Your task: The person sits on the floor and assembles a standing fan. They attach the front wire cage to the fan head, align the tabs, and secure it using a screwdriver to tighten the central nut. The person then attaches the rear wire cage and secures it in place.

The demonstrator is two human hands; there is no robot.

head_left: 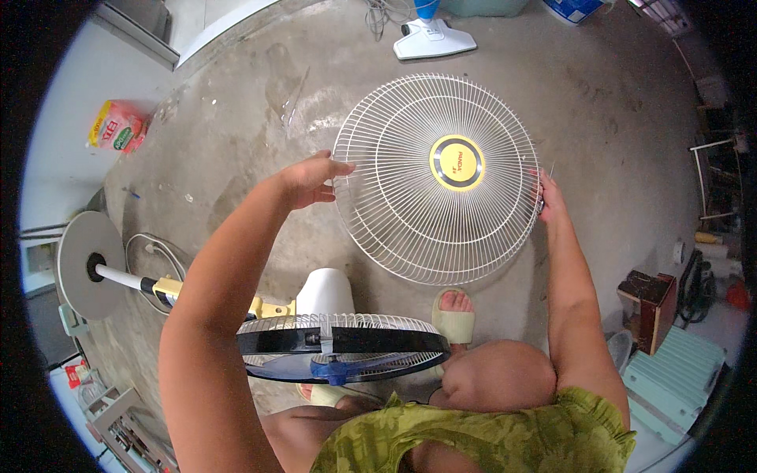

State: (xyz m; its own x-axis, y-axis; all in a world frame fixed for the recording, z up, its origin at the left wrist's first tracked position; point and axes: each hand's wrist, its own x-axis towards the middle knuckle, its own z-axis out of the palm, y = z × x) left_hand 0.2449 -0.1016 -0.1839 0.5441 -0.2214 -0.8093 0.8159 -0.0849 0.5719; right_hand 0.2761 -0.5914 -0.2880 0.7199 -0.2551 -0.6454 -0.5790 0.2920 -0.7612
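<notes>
A round white wire fan grille (pixel 410 213) with a yellow centre badge is held up in front of me, above the concrete floor. My left hand (pixel 311 180) grips its left rim and my right hand (pixel 548 197) grips its right rim. Below it, close to my knees, lies a pedestal fan (pixel 339 347) on its side, with a rear wire cage, a black rim band and blue blades. Its white pole (pixel 122 277) and yellow neck run left to a round grey base (pixel 83 252).
A white floor-cleaner head (pixel 434 38) lies at the top. A red and yellow packet (pixel 117 126) sits at the left. A small wooden stool (pixel 650 303) and pale green crate (pixel 678 378) stand at the right. My sandalled foot (pixel 453 315) rests on the floor.
</notes>
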